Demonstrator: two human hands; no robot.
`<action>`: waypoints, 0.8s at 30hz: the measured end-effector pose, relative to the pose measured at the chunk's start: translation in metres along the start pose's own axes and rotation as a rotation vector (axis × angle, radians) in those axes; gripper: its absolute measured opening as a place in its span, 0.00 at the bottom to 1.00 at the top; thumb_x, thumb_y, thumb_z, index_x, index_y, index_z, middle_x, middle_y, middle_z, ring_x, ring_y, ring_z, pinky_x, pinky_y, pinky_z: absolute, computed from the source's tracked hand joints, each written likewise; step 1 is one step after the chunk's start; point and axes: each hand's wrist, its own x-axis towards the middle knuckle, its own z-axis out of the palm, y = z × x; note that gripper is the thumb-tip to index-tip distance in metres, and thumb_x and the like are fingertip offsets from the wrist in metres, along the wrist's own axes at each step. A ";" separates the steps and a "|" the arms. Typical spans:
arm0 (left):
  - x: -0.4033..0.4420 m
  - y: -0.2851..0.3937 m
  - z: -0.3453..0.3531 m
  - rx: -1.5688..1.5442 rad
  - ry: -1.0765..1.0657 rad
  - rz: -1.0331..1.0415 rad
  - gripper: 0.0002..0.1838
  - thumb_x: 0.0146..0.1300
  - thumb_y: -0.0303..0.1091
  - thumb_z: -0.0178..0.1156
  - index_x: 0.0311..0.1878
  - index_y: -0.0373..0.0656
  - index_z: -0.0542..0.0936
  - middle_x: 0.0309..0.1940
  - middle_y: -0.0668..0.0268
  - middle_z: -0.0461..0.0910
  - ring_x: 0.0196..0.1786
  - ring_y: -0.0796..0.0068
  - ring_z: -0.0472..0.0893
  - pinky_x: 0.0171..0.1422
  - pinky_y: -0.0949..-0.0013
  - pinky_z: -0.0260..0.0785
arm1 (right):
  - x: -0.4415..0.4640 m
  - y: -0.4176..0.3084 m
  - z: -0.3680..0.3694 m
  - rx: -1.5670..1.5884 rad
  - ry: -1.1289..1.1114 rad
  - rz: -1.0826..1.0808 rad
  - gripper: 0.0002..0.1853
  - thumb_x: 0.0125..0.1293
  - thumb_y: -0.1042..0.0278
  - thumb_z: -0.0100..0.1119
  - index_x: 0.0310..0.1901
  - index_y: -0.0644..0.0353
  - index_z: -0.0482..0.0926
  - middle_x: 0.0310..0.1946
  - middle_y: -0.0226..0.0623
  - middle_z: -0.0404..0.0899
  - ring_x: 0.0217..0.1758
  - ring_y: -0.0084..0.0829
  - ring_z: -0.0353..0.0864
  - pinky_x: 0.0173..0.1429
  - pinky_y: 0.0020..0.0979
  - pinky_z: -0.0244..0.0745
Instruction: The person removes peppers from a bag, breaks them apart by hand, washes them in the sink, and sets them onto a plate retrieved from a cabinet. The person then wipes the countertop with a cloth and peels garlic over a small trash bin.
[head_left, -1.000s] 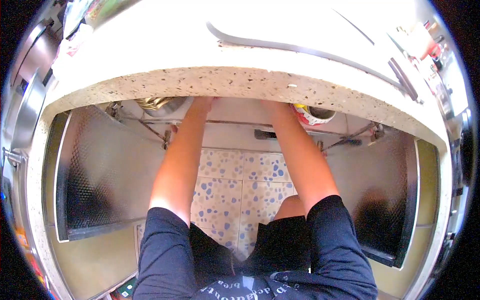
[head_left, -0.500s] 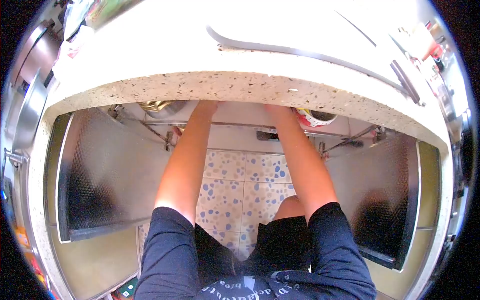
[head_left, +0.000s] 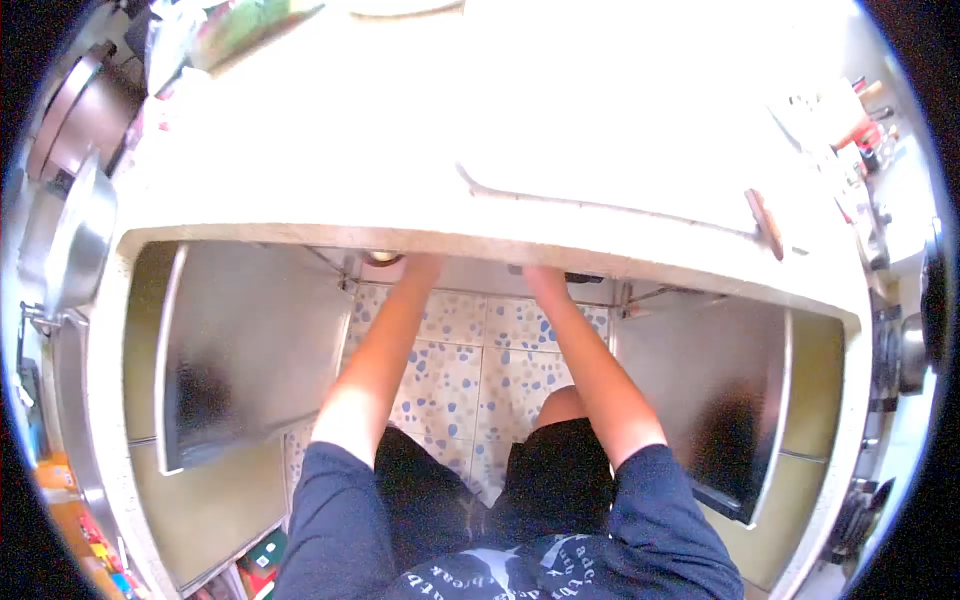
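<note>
Both of my forearms reach in under the front edge of the countertop (head_left: 480,243), into an open cupboard. My left hand (head_left: 424,266) shows only at the wrist; its fingers are hidden by the counter. A round, pale-centred object (head_left: 382,257) sits just left of it, mostly covered by the edge. My right hand (head_left: 543,274) also passes out of sight under the counter, fingers hidden. Close to its right is a dark, flat object (head_left: 583,278). Whether either hand holds anything cannot be seen.
Cupboard doors stand open at left (head_left: 255,350) and right (head_left: 705,390). Blue-speckled floor tiles (head_left: 440,370) lie below. A knife with a brown handle (head_left: 765,225) rests on the counter. A metal basin (head_left: 85,235) is at far left.
The view has shifted, so the counter edge sits lower and covers more of the cupboard. The red-and-white round item by my right hand and the left metal items are now mostly out of sight.
</note>
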 end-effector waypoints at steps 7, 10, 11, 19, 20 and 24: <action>-0.198 0.146 -0.137 0.149 0.222 -0.155 0.41 0.60 0.26 0.66 0.78 0.45 0.63 0.66 0.50 0.65 0.63 0.52 0.73 0.71 0.52 0.68 | -0.176 -0.079 -0.141 0.187 -0.030 0.083 0.30 0.65 0.75 0.61 0.70 0.61 0.69 0.58 0.48 0.74 0.56 0.40 0.79 0.59 0.39 0.77; -0.254 0.204 -0.221 0.638 0.400 0.010 0.42 0.55 0.30 0.67 0.76 0.46 0.66 0.65 0.51 0.68 0.68 0.48 0.67 0.73 0.48 0.61 | -0.239 -0.110 -0.228 -0.203 0.086 -0.122 0.27 0.64 0.70 0.62 0.66 0.61 0.74 0.62 0.53 0.73 0.62 0.55 0.74 0.66 0.50 0.72; -0.272 0.221 -0.246 0.776 0.440 -0.011 0.41 0.54 0.31 0.68 0.75 0.47 0.68 0.66 0.53 0.69 0.71 0.48 0.65 0.76 0.46 0.56 | -0.258 -0.124 -0.255 -0.320 0.169 -0.068 0.29 0.60 0.73 0.62 0.66 0.60 0.74 0.61 0.51 0.73 0.66 0.53 0.71 0.70 0.49 0.68; -0.342 0.222 -0.386 0.972 0.355 -0.652 0.43 0.64 0.46 0.62 0.81 0.48 0.59 0.74 0.53 0.68 0.77 0.53 0.66 0.79 0.37 0.49 | -0.352 -0.108 -0.368 -0.563 0.258 1.185 0.39 0.61 0.56 0.63 0.74 0.53 0.65 0.74 0.46 0.66 0.76 0.52 0.65 0.77 0.51 0.61; -0.344 0.210 -0.397 0.916 0.331 -0.661 0.39 0.66 0.46 0.61 0.79 0.48 0.63 0.70 0.53 0.71 0.73 0.52 0.70 0.77 0.39 0.54 | -0.367 -0.071 -0.374 -0.337 0.195 1.225 0.33 0.63 0.55 0.62 0.69 0.55 0.71 0.69 0.47 0.73 0.71 0.50 0.72 0.73 0.49 0.67; -0.349 0.172 -0.419 0.776 0.256 -0.639 0.23 0.72 0.47 0.56 0.65 0.49 0.78 0.54 0.54 0.82 0.58 0.47 0.79 0.65 0.48 0.69 | -0.383 -0.073 -0.375 -0.359 0.118 1.084 0.28 0.66 0.54 0.60 0.67 0.51 0.74 0.65 0.42 0.77 0.68 0.46 0.76 0.69 0.48 0.70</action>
